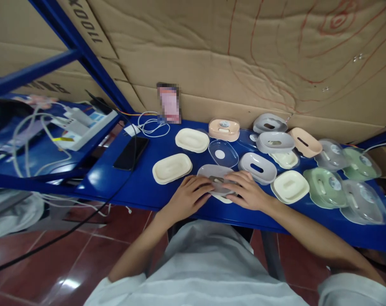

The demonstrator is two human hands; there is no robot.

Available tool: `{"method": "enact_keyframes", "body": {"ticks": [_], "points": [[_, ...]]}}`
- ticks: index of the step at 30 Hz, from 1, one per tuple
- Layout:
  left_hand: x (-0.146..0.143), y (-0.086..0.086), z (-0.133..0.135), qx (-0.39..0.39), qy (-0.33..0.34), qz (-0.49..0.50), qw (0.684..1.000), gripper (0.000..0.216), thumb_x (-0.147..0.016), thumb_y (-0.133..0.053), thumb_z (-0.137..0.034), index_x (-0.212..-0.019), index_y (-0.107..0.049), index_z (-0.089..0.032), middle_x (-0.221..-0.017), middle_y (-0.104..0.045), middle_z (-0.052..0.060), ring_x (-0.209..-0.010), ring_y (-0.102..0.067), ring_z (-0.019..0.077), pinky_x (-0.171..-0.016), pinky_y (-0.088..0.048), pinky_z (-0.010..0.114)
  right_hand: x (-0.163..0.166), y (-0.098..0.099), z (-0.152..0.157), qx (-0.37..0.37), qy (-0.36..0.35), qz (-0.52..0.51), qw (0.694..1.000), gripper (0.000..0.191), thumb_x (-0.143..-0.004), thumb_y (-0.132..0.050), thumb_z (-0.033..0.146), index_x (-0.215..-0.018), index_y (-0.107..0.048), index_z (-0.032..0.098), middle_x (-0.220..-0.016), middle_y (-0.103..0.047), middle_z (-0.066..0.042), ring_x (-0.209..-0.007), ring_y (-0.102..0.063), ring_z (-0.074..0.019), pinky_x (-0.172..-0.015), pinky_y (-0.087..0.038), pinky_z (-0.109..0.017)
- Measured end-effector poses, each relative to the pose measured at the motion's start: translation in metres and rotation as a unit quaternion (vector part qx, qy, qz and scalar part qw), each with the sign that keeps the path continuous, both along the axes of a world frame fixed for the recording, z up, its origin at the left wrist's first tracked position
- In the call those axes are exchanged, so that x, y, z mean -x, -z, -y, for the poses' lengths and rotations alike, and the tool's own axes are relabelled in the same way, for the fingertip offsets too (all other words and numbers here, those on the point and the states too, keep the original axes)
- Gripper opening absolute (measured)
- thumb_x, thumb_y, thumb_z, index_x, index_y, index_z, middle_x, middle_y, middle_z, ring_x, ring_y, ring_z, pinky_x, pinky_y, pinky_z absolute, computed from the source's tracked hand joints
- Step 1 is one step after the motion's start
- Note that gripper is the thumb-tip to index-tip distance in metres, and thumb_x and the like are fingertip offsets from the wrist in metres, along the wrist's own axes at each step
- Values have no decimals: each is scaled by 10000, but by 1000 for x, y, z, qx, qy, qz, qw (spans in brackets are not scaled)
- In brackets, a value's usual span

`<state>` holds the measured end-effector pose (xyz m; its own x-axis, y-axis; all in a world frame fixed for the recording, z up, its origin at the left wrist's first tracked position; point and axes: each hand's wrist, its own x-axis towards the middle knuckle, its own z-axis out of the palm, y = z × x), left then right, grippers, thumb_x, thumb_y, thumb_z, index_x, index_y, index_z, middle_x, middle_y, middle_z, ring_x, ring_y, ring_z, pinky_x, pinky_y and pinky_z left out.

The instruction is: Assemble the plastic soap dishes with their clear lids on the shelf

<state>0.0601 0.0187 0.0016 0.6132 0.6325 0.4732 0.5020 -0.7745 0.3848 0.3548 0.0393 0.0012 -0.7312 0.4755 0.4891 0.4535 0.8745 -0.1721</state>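
At the front edge of the blue table, a grey oval plastic shell (208, 170) lies between my two hands, with a cream part (223, 199) showing beneath it. My left hand (191, 193) grips the shell's left side, fingers bent over its top. From the right, my right hand (248, 191) holds it in the same way, fingertips near the middle. A clear lid (223, 154) with a white round label rests just behind. To the right of it sits a grey shell with a slot (257, 168). Cream oval trays (172, 168) lie to the left.
Several finished-looking grey and green boxes with clear lids (328, 189) crowd the table's right end. Peach shells (304, 142) stand at the back. A black phone (131, 153), a white cable (153, 127) and a propped-up screen (169, 103) are to the left. Cardboard (212, 55) walls the back.
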Motion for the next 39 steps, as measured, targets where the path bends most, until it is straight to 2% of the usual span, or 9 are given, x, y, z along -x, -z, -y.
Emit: {"method": "enact_keyframes", "body": {"ticks": [5, 12, 18, 33, 39], "points": [[-1, -1, 0, -5, -2, -7, 1000, 270, -1053, -607, -193, -1318, -640, -237, -1321, -720, 96, -1287, -655, 247, -1081, -515, 452, 1, 0, -2, -24, -1, 2, 1000, 359, -1066, -608, 356, -1382, -676, 198, -1419, -678, -160, -1369, -577, -299, -1120, -448, -486], [0, 3, 1, -9, -7, -14, 1000, 321, -1054, -613, -205, -1372, -626, -245, -1364, -703, 100, -1313, -638, 254, -1103, -502, 459, 1, 2, 0, -35, 26, 39, 998, 444, -1082, -573, 358, -1515, -604, 266, -1582, -574, -134, -1518, -438, -315, -1199, -392, -526], [0, 5, 2, -14, -5, -20, 1000, 346, -1062, -600, -210, -1406, -607, -249, -1377, -692, 104, -1324, -629, 264, -1104, -503, 467, -1, 4, 0, -21, 49, 66, 996, 476, -1092, -539, 408, -1557, -566, 308, -1634, -526, -119, -1521, -431, -327, -1202, -380, -555], [0, 4, 0, -3, -1, -11, 1000, 326, -1068, -573, -198, -1381, -640, -257, -1377, -699, 104, -1322, -637, 266, -1110, -516, 487, -1, 6, -1, -25, 58, 76, 995, 539, -1087, -558, 401, -1609, -505, 280, -1706, -430, -138, -1572, -386, -343, -1235, -366, -578], [-1, 9, -1, -31, -16, -42, 998, 445, -1067, -546, -173, -1501, -579, -269, -1427, -694, 113, -1365, -634, 276, -1148, -505, 524, 1, 10, -1, -13, 80, 90, 993, 542, -1083, -544, 295, -1620, -484, 336, -1725, -403, -97, -1591, -376, -326, -1253, -358, -581]]}}
